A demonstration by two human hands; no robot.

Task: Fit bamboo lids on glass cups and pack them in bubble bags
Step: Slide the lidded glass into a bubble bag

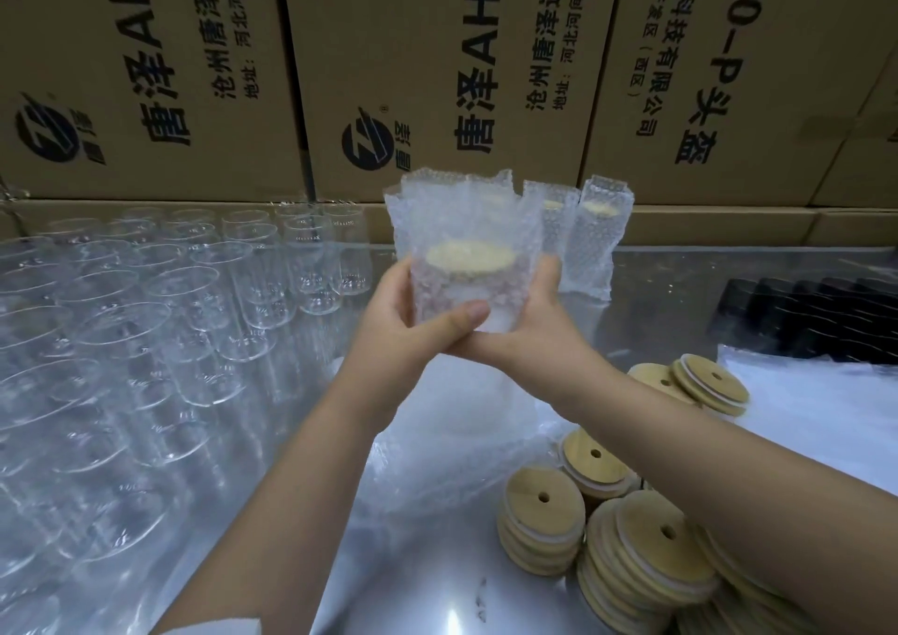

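The shiny table (680, 284) bears glass cups (160, 304) (left), stacked bamboo lids (646, 552), flat bubble bags (437, 479) and packed cups (600, 241).

glass cups (146, 343) filled the left side of the table (680, 284), in rows from near edge to far edge. cartons (437, 75) were stacked behind the far edge. packed cups (590, 241) stood upright at the far edge, right of centre. loose bubble bags (437, 469) lay mid-table, with bamboo lids (631, 537) stacked to their right, toward the near right corner. a row of unidentified parts (816, 318) sat at the right edge, behind the lids. above the middle, one bubble bag (466, 207) with a lidded cup (469, 256) in it was held between left hand (413, 323) and right hand (534, 323).
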